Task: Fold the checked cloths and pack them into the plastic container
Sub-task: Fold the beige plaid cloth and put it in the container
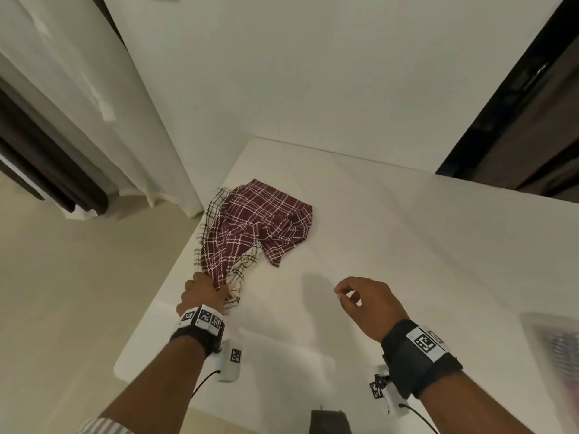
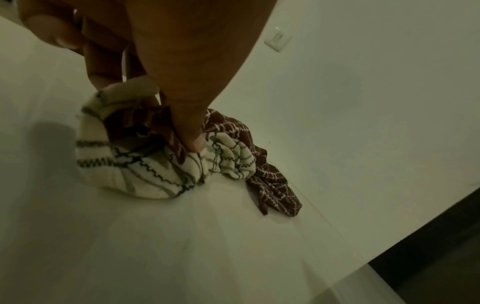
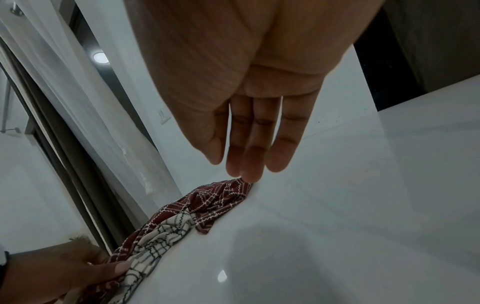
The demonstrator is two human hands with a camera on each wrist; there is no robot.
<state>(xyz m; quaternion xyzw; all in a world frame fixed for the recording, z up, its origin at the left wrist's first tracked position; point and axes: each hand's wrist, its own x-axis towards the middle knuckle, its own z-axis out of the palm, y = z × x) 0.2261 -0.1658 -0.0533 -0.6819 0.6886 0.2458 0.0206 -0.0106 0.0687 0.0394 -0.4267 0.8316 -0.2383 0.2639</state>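
A crumpled maroon checked cloth [image 1: 260,220] lies at the left edge of the white table [image 1: 407,245], tangled with a white checked cloth [image 1: 235,278]. My left hand [image 1: 203,292] grips the near ends of both cloths in one bunch. In the left wrist view, thumb and fingers of the left hand [image 2: 150,115] pinch the maroon cloth [image 2: 270,185] and the white cloth [image 2: 145,170] together. My right hand [image 1: 354,296] hovers over bare table to the right, holding nothing; its fingers [image 3: 246,160] are nearly straight. A blurred plastic container [image 1: 545,333] sits at the right edge.
A pale curtain [image 1: 94,104] hangs to the left, close to the table's left edge. A dark door frame [image 1: 517,104] stands at the back right. A small dark object [image 1: 327,421] shows at the table's near edge.
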